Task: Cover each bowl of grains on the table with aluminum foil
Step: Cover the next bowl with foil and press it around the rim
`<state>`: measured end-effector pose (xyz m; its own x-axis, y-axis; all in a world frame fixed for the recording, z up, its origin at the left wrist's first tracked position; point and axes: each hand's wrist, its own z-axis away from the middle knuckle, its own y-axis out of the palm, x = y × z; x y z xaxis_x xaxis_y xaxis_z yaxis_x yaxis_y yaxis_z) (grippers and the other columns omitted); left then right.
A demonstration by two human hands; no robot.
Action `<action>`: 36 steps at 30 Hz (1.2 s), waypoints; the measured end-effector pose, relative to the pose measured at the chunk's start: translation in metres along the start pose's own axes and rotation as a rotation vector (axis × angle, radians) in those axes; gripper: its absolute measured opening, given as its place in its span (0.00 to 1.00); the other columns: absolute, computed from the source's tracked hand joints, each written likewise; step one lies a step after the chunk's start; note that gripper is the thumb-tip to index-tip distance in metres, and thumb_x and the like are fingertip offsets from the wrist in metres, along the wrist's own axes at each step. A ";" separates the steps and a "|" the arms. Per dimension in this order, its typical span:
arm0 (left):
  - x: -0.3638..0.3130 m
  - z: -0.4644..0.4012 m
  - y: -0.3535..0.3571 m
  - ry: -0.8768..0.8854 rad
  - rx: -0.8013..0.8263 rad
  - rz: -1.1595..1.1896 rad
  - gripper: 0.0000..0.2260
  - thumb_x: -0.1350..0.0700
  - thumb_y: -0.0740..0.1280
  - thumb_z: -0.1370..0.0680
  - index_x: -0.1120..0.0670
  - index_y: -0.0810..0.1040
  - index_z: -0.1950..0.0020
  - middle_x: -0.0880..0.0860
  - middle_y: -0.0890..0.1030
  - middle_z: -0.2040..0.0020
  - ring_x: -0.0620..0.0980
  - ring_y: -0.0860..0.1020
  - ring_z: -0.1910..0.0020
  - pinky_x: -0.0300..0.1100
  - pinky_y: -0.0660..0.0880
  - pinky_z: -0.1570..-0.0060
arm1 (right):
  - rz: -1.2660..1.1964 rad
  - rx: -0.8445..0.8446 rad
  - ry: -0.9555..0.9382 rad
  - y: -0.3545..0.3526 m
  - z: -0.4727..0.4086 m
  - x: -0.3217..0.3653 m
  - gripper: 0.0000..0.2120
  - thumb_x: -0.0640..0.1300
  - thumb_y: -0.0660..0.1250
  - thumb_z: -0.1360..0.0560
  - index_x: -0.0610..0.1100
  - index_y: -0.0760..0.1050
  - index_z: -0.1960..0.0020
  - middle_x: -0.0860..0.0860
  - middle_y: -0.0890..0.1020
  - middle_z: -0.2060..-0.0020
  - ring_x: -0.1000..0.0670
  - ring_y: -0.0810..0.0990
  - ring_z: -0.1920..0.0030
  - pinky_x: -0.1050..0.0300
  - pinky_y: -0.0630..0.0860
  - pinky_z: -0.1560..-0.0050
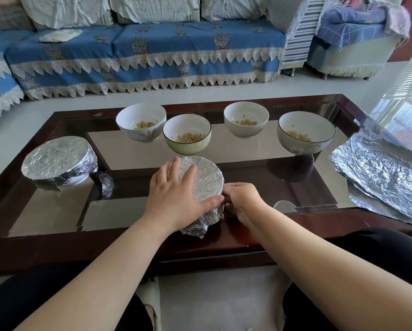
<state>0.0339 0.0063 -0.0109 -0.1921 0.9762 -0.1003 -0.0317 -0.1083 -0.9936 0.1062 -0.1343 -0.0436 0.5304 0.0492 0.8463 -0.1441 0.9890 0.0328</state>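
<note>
Step in hand: crimping foil round the rim of the near bowl (201,185); a judgement from the hand positions.
Left hand (176,199): lying flat on the foil top, fingers straight, thumb along the near rim; likely pinning the sheet so it is not shifting while the edge is being tucked. Grasping nothing.
Right hand (242,201): just right of the left thumb, fingers curling against the bowl's side wall and pressing the foil skirt in; fingertips hidden, so whether it is pinching cannot be told.
Finished bowl (59,163): sitting well left of the left hand, already wrapped.
Open bowls: four, beyond both hands, grains showing; the nearest (187,134) sitting just past the left fingertips.
Foil sheets (379,173): lying far right of the right hand on the table (128,244), presumably within reach for the next bowl.
</note>
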 end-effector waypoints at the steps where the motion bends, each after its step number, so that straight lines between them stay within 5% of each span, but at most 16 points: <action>1: 0.000 0.000 0.000 0.001 0.002 -0.004 0.54 0.19 0.37 0.41 0.44 0.49 0.20 0.56 0.44 0.18 0.58 0.44 0.21 0.55 0.46 0.24 | -0.016 0.008 0.010 -0.001 0.001 0.000 0.06 0.38 0.69 0.24 0.40 0.78 0.59 0.49 0.79 0.69 0.56 0.73 0.73 0.67 0.70 0.76; 8: 0.000 0.000 0.000 0.005 0.004 0.007 0.54 0.19 0.37 0.41 0.44 0.48 0.20 0.56 0.44 0.18 0.58 0.43 0.21 0.55 0.45 0.24 | -0.178 0.122 0.052 -0.010 0.009 0.004 0.06 0.39 0.65 0.20 0.37 0.78 0.51 0.46 0.81 0.60 0.53 0.78 0.66 0.65 0.78 0.69; 14: 0.000 0.000 -0.002 0.012 0.005 0.004 0.50 0.19 0.43 0.35 0.45 0.49 0.19 0.56 0.44 0.18 0.57 0.43 0.21 0.55 0.45 0.24 | -0.044 0.069 -0.093 -0.010 0.015 0.008 0.17 0.50 0.66 0.21 0.34 0.79 0.55 0.45 0.84 0.61 0.48 0.85 0.61 0.58 0.82 0.58; 22: -0.001 -0.001 -0.001 -0.007 -0.020 0.000 0.53 0.20 0.37 0.40 0.45 0.50 0.20 0.56 0.46 0.18 0.58 0.45 0.21 0.55 0.46 0.24 | 0.001 0.094 -0.115 -0.007 0.012 0.004 0.24 0.56 0.70 0.25 0.34 0.80 0.46 0.42 0.84 0.58 0.47 0.81 0.58 0.53 0.81 0.49; 31: -0.003 0.007 -0.010 -0.036 0.049 0.097 0.45 0.24 0.49 0.29 0.47 0.47 0.19 0.57 0.42 0.19 0.58 0.42 0.21 0.55 0.45 0.24 | 0.260 0.106 -0.251 -0.011 -0.005 0.024 0.17 0.54 0.68 0.24 0.39 0.77 0.56 0.45 0.80 0.65 0.49 0.78 0.67 0.58 0.76 0.67; 36: 0.001 0.017 -0.019 -0.033 0.103 0.085 0.50 0.22 0.47 0.34 0.48 0.44 0.19 0.55 0.44 0.18 0.60 0.48 0.22 0.54 0.52 0.25 | 0.419 0.053 -0.319 -0.015 -0.014 0.035 0.30 0.66 0.66 0.34 0.37 0.77 0.56 0.44 0.82 0.65 0.42 0.79 0.65 0.45 0.77 0.57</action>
<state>0.0175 0.0066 0.0084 -0.2304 0.9563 -0.1801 -0.1142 -0.2104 -0.9709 0.1388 -0.1456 -0.0221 0.1383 0.3858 0.9121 -0.3356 0.8848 -0.3234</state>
